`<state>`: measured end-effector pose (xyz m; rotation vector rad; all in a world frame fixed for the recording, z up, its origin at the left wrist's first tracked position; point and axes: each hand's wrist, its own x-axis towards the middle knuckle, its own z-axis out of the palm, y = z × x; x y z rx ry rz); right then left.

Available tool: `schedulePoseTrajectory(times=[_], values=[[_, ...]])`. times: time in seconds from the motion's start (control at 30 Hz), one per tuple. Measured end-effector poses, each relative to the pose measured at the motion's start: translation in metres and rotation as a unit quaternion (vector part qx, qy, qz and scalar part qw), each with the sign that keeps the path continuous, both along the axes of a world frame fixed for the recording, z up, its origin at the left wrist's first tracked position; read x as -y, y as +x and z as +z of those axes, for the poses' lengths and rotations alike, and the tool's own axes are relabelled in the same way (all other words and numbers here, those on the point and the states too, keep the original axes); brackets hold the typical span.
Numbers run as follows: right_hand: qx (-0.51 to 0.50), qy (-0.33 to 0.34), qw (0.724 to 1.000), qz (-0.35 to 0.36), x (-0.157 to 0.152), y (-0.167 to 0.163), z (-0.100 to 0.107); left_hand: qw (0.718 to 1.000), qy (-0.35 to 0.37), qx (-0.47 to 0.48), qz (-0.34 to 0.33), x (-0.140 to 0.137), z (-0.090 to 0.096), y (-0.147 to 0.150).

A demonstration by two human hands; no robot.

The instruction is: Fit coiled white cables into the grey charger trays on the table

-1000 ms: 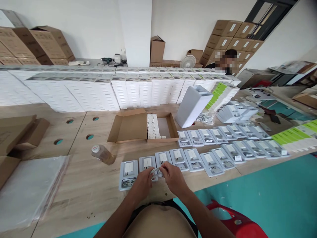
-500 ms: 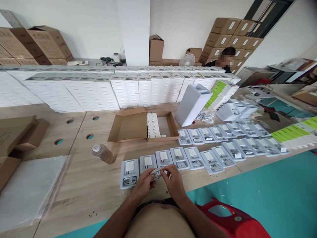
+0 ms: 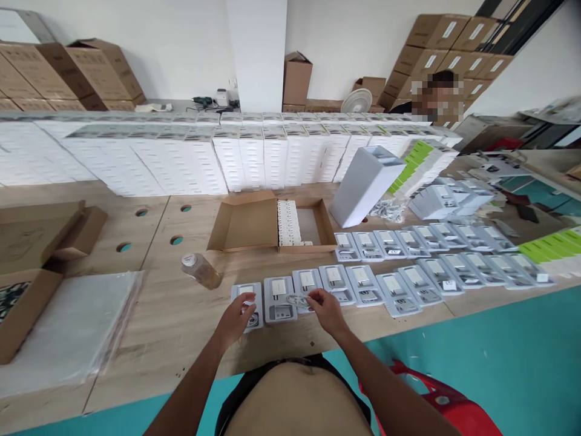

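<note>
My right hand [image 3: 327, 310] pinches a coiled white cable [image 3: 296, 300] at its right end, above the second and third trays of the front row. My left hand [image 3: 235, 318] is over the left edge of the leftmost pale grey tray [image 3: 259, 293], its thumb and fingers apart and nothing seen in them. That tray has a coiled cable [image 3: 253, 320] in its lower compartment, partly behind the hand. In the second tray [image 3: 268, 297] a white charger [image 3: 278, 287] sits in the upper compartment. Its lower compartment [image 3: 280, 312] shows no coil.
Two rows of similar trays [image 3: 411, 292] run right. Behind them are an open carton [image 3: 245, 224] of white pieces, a tall tray stack [image 3: 363, 188] and walls of white boxes [image 3: 172, 160]. A bottle [image 3: 201, 270] lies left. A red stool [image 3: 447, 402] stands right. Another person is behind.
My hands have moved apart. The left has let go of the cable and gone left to the first tray, while the right keeps the coil. The camera view has shifted slightly.
</note>
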<state>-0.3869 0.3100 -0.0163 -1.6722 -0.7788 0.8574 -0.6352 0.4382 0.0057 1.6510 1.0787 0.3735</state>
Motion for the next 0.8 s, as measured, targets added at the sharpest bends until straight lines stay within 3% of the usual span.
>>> schedulePoseTrajectory(times=[0.1, 0.27, 0.4, 0.57, 0.8], values=[[0.006, -0.009, 1.000, -0.004, -0.015, 0.002, -0.016, 0.984, 0.153, -0.063, -0.063, -0.003, -0.016, -0.006], [0.016, -0.035, 0.999, -0.020, -0.032, 0.000, -0.027, 0.921, 0.326, -0.138, -0.163, 0.012, -0.039, 0.035], [0.047, -0.062, 0.997, -0.013, -0.033, 0.001, -0.030, 0.893, 0.359, -0.151, -0.228, 0.017, -0.051, 0.060], [0.111, -0.086, 0.990, 0.020, -0.027, -0.007, -0.038, 0.862, 0.387, -0.161, -0.286, 0.026, -0.053, 0.053], [0.208, -0.107, 0.969, 0.085, -0.017, -0.019, -0.047, 0.862, 0.381, -0.165, -0.291, 0.032, -0.059, 0.035]])
